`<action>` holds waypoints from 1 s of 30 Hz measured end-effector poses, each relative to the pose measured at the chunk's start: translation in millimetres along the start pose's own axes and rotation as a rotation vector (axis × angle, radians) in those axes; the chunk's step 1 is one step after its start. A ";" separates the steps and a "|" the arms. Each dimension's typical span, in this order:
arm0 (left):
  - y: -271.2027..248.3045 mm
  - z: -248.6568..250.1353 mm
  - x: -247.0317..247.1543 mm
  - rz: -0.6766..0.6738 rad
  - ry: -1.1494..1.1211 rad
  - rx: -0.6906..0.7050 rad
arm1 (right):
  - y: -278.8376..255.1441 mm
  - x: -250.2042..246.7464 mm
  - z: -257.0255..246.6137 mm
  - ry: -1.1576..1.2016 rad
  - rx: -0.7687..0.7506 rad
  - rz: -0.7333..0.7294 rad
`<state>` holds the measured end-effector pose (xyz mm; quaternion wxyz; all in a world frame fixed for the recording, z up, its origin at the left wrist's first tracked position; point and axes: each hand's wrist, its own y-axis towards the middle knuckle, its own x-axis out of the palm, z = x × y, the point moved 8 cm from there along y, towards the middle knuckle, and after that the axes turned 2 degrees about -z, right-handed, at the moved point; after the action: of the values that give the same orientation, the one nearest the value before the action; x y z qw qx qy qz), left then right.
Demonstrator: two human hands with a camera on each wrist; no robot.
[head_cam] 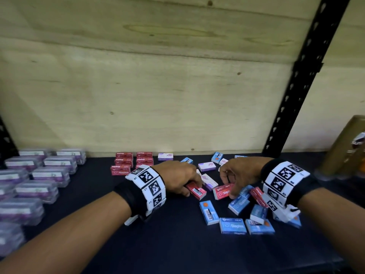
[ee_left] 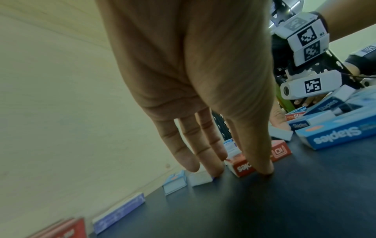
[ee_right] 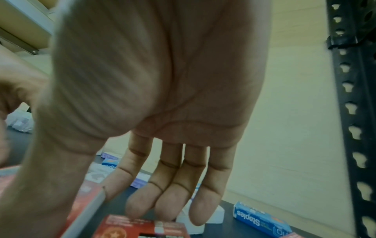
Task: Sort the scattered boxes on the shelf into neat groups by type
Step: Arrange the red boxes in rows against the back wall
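Small staple boxes in red, blue and purple-white lie scattered on the dark shelf. My left hand reaches down over a red box showing its barcode. In the left wrist view the thumb and fingers pinch this red box from both sides. Just to the right, my right hand holds another red box between thumb and index finger, its white edge visible at the lower left of the right wrist view. Red boxes stand grouped in neat rows near the back wall.
Blue boxes lie jumbled at the front right, under my right wrist. Purple-white boxes sit behind the hands. Clear cases with purple contents fill the left. A black upright and a gold container stand at the right.
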<state>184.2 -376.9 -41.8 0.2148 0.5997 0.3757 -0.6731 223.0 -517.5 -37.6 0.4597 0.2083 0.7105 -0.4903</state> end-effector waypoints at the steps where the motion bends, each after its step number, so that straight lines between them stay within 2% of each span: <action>1: -3.1 -1.0 0.5 0.006 0.003 -0.003 | -0.3 -0.4 -0.9 0.002 -0.003 -0.008; 6: -23.2 -13.6 5.2 0.008 -0.006 -0.060 | -1.5 -4.6 -12.7 0.090 -0.035 -0.050; 14: -83.3 -59.7 17.3 -0.108 -0.114 -0.242 | 19.1 -25.1 -72.1 0.030 -0.121 0.079; 22: -141.4 -105.4 23.5 -0.093 -0.101 -0.453 | 53.8 -24.4 -151.7 -0.061 -0.209 0.107; 25: -155.8 -120.1 25.5 -0.089 -0.107 -0.517 | 60.5 -27.9 -169.3 -0.085 -0.206 0.131; 30: -168.6 -128.7 26.7 -0.084 -0.172 -0.549 | 67.6 -26.6 -184.0 -0.093 -0.209 0.142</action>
<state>137.5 -168.9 -25.6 0.3720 0.4440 0.5486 -0.6029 203.9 -320.7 -31.2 0.5448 0.1863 0.7192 -0.3890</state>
